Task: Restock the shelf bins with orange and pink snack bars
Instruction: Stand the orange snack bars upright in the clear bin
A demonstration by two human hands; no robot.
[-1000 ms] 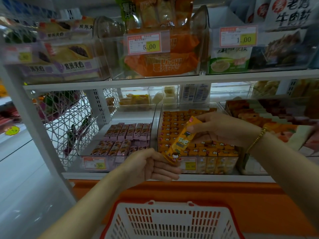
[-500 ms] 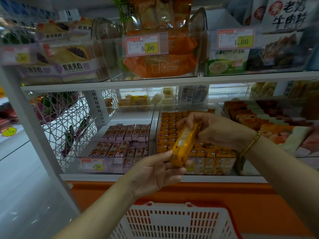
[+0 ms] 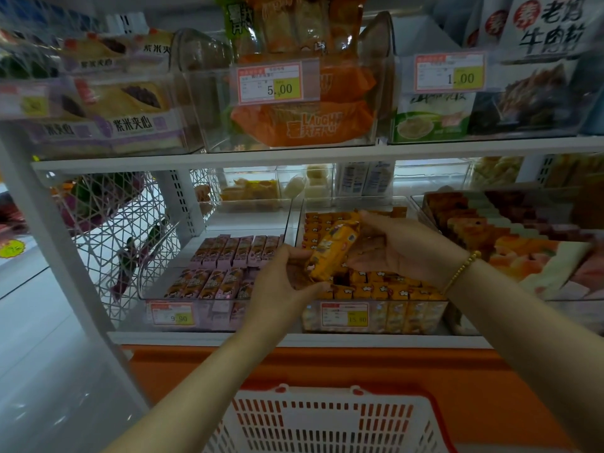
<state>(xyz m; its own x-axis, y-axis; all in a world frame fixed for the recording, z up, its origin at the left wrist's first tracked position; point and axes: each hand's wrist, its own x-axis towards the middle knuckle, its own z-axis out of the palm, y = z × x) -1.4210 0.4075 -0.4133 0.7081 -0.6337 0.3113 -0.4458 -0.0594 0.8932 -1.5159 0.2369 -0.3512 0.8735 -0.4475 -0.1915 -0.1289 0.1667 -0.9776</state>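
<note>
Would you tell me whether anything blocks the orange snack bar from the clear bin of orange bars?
Nothing visible does. The orange wrapped snack bar, held by the left hand and right hand, hangs right above the clear plastic bin, with a dark gap in its rows just below the bar's lower end.

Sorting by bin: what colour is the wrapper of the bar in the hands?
Orange wrapper, with small printed figures; head view.
</note>
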